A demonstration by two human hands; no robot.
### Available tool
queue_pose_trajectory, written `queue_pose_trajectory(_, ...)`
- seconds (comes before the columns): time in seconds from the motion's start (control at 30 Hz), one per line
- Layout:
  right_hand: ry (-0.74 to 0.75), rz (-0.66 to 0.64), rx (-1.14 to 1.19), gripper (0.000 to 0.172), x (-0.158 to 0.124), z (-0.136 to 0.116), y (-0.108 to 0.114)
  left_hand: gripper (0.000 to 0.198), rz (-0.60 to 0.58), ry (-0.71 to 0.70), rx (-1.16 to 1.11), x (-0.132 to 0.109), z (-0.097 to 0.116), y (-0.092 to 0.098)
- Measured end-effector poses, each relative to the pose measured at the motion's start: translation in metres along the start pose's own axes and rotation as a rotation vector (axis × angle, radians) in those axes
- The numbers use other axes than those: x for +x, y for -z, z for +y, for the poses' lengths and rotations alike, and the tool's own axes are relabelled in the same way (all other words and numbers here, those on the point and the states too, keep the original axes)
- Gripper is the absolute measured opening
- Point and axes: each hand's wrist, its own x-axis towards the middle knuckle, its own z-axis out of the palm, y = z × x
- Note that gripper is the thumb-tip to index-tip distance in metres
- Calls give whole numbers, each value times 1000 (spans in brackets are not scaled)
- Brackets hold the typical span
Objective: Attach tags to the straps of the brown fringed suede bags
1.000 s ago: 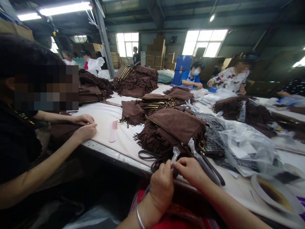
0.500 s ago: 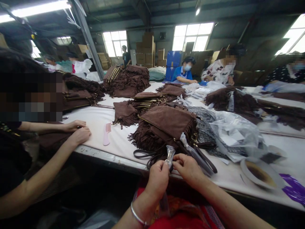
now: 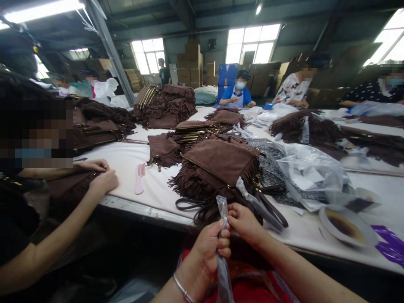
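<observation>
My left hand [image 3: 211, 248] is closed around a narrow clear plastic sleeve [image 3: 222, 261] that runs up past the fingers and hangs down over my lap. My right hand [image 3: 244, 222] pinches the same sleeve near its top, close to the dark strap [image 3: 268, 210] of a brown fringed suede bag [image 3: 221, 164]. That bag lies on the white table [image 3: 139, 164] just beyond my hands. A second strap loops at the table edge [image 3: 189, 205].
A person on the left rests both hands [image 3: 101, 174] on another brown bag at the table edge. A pink comb [image 3: 139, 179], heaps of fringed bags [image 3: 167, 105], loose plastic bags [image 3: 309, 172] and a tape roll [image 3: 347, 225] lie on the table. Other workers sit at the far side.
The plastic sleeve has been drawn longer, now trailing below my left hand. My left hand slid lower on it. The camera view shifted slightly right.
</observation>
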Motion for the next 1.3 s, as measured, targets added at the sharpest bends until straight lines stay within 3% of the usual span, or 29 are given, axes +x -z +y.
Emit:
queue_pose_trajectory(0.13,-40,-134,120,22,11,4,-3,23,75,-82,191,-1,-3,1)
queue_pose_trajectory(0.23,-52,-166,31,18,16,0,-4,29,201,-239,463,-1,-8,1)
queue_pose_trajectory(0.4,59,-215,-472,11,1,-21,12,29,413,-775,1083,-9,-10,6)
queue_pose_trajectory(0.53,298,-168,-774,26,-12,-65,33,24,449,-1082,1453,-13,-10,14)
queue_pose_trajectory(0.63,608,-226,-910,24,-1,-103,36,24,538,-1152,1682,-11,-13,17)
queue_pose_trajectory(0.73,723,-473,-1060,26,19,-127,23,18,621,-1206,1851,-9,-15,20)
queue_pose_trajectory(0.83,660,-684,-1223,32,36,-139,4,15,656,-1259,1936,-9,-13,22)
queue_pose_trajectory(0.93,571,-757,-1348,35,45,-144,-10,14,680,-1270,1977,-12,-10,23)
queue_pose_trajectory(1.07,424,-850,-1223,44,58,-148,-18,13,655,-1261,2003,-14,-8,25)
queue_pose_trajectory(1.17,317,-844,-1078,51,68,-148,-20,14,654,-1270,1991,-13,-7,28)
queue_pose_trajectory(1.3,294,-821,-1025,45,76,-143,-19,14,653,-1299,1967,-12,-5,32)
